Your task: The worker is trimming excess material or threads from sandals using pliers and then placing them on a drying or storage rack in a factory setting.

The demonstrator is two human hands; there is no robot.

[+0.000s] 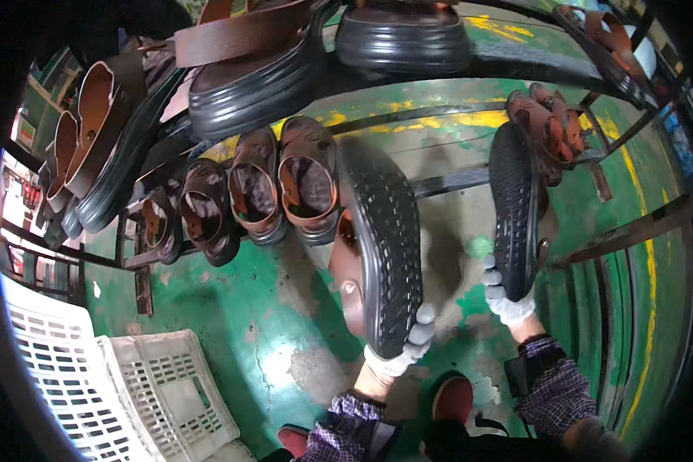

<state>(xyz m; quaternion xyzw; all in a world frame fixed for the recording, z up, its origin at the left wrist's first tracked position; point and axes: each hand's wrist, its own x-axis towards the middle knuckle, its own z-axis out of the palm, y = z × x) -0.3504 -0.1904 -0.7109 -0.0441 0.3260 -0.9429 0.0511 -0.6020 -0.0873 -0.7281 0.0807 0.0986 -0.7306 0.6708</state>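
Note:
In my gloved left hand (405, 345) is a brown sandal (385, 246), gripped at its lower end with the black studded sole facing me. My gloved right hand (507, 299) grips a second sandal (513, 196) the same way, sole toward me and toe end up. The two sandals are held apart, side by side. Beyond the left one, several brown sandals (254, 189) stand in a row on the lower bars of a metal rack. A pair of reddish-brown sandals (550, 127) sits behind the right one.
Larger in view, several thick-soled sandals (258, 96) rest on the rack's upper bar (535, 65). White perforated crates (165, 385) stand at the lower left. A metal rail (631, 231) crosses on the right. Below lies a worn green floor (235, 308); my red shoes (452, 396) are on it.

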